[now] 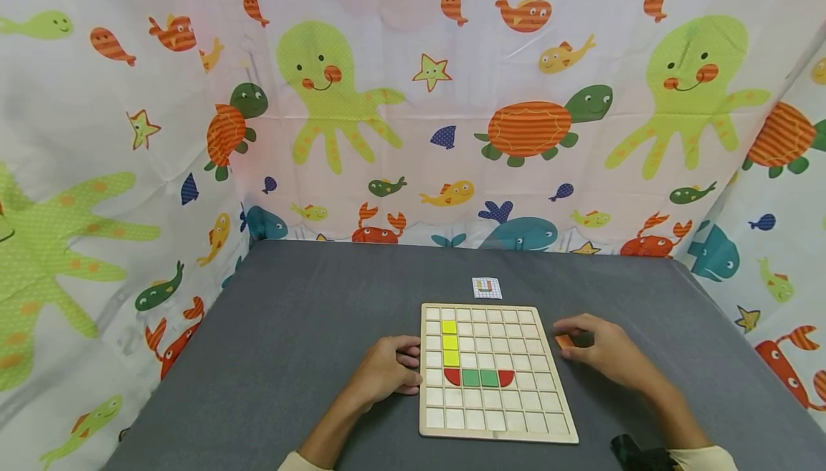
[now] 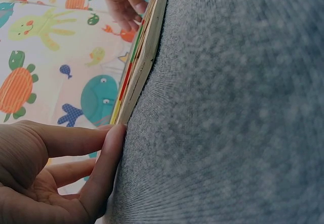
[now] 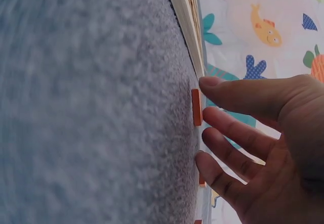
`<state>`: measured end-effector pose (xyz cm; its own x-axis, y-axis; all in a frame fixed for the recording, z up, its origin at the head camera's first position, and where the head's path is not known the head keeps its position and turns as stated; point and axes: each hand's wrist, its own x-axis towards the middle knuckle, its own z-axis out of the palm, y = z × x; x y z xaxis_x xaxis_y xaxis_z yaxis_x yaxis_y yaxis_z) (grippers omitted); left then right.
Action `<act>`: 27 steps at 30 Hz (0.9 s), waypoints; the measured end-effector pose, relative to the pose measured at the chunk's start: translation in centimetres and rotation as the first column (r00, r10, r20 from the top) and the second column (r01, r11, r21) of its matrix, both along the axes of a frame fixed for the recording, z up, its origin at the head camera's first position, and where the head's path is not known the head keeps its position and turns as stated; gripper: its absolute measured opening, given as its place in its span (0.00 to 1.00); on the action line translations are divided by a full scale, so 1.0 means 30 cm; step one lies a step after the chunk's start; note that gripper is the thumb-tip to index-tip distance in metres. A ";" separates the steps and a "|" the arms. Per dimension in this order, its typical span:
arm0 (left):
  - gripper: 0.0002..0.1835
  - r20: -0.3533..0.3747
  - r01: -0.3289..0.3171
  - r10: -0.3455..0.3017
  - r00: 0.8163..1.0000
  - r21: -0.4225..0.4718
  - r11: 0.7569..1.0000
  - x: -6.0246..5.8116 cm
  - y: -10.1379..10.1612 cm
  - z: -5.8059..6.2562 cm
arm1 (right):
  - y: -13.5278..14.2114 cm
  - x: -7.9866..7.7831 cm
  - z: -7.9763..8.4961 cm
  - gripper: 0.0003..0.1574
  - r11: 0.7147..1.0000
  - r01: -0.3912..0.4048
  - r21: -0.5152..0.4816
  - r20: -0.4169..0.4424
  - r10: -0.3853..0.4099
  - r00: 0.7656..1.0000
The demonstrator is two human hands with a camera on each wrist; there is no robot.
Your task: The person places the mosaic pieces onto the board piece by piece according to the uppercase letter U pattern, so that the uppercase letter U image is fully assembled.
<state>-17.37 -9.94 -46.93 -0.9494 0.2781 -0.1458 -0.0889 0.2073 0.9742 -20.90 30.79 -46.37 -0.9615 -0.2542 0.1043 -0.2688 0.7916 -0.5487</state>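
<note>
A wooden grid board (image 1: pixel 490 428) lies on the grey cloth. It bears a column of yellow squares (image 1: pixel 449 342), and below it a row with two green squares (image 1: pixel 480 378) between a red rounded piece (image 1: pixel 452 376) and another red rounded piece (image 1: pixel 506 378). My left hand (image 1: pixel 387 369) rests its fingertips against the board's left edge. Right of the board, my right hand (image 1: pixel 603 345) is spread around an orange tile (image 3: pixel 197 107) on the cloth. In the right wrist view a gap shows between thumb and fingers; whether they touch the tile is unclear.
A small pattern card (image 1: pixel 487 287) lies behind the board. A second orange piece (image 3: pixel 202 178) shows partly behind my right fingers. The patterned curtain (image 1: pixel 400 98) hangs around the table. A black object (image 1: pixel 635 453) is near my right wrist.
</note>
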 end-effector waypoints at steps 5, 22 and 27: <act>0.36 -0.006 0.002 -0.002 1.000 -0.002 1.000 0.000 0.001 -0.001 | 0.013 -0.002 -0.001 0.25 1.000 -0.001 -0.001 0.032 0.002 0.999; 0.36 -0.006 0.005 -0.005 1.000 0.011 1.000 -0.002 -0.001 -0.003 | 0.034 -0.005 0.003 0.19 0.999 0.002 0.038 0.068 -0.004 0.998; 0.36 -0.003 0.003 -0.003 1.000 0.009 1.000 -0.001 -0.001 -0.002 | 0.037 -0.007 0.002 0.18 0.999 -0.005 0.044 0.095 0.001 0.995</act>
<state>-17.41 -9.98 -46.99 -0.9491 0.2822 -0.1400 -0.0850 0.1986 0.9764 -21.10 31.90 -46.30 -0.9658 -0.2593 0.0013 -0.2195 0.8149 -0.5365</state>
